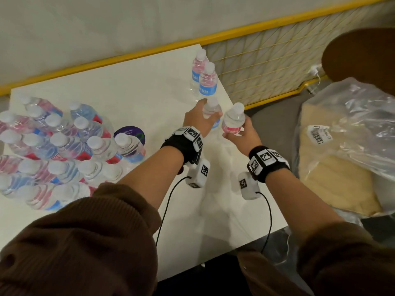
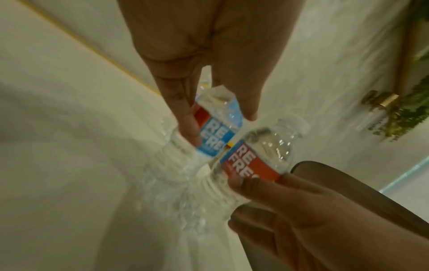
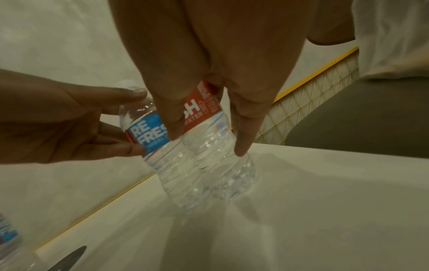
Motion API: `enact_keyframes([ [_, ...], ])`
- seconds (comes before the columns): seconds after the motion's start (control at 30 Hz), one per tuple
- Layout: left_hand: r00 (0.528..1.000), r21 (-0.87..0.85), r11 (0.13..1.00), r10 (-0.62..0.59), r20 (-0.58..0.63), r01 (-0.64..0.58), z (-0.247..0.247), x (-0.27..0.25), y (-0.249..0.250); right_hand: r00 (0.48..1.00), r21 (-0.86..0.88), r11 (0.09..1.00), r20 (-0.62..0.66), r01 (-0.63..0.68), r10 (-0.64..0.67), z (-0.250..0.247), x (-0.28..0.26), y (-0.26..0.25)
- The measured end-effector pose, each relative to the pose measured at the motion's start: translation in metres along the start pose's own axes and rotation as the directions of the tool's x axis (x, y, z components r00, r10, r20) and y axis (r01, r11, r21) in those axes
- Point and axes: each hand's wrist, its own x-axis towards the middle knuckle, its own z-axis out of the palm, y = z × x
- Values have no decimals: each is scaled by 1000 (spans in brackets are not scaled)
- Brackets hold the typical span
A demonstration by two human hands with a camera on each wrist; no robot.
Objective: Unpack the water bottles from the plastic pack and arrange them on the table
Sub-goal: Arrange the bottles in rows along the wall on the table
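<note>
One water bottle [image 1: 211, 110] is gripped by left hand [image 1: 197, 121], another [image 1: 233, 120] by right hand [image 1: 240, 135], nr worktop's [image 1: 139, 92] far right corner.

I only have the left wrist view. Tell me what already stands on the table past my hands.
Observer: Head view: two upright bottles stand at the table's far right edge, just beyond the left hand and its left bottle.
Operator: Report the pack.
Observer: The pack sits on the table's left, with many bottles in it.
Operator: Describe what's beside the right hand.
Observer: Right wrist view: past the right hand and its right bottle, the table ends; a yellow wire fence stands beyond.
</note>
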Motion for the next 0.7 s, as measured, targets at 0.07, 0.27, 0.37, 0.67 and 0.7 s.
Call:
enact_keyframes([
  [0.07, 999, -34, 999, 37, -2, -37, 9, 4, -9, 999, 53, 999, -49, 6, -3, 5, 7, 2],
  [0.27, 998, -37, 999, -35, 49, 37, 28, 28, -40, 999, 95, 995, -48, -16, 21, 6, 23, 11],
  [0.37, 999, -11, 1000, -8, 31, 8, 32, 46, -48, 999, 89, 995, -16, -36, 37, -2, 34, 14],
  [0.67, 999, -14, 1000, 16, 28, -15, 37, 74, -66, 996, 77, 997, -77, -31, 37, 12, 48, 12],
  [0.7, 1000, -30, 1000, 5, 7, -5, 38, 75, -67, 994, 96, 995, -106, -23, 33, 14, 49, 12],
])
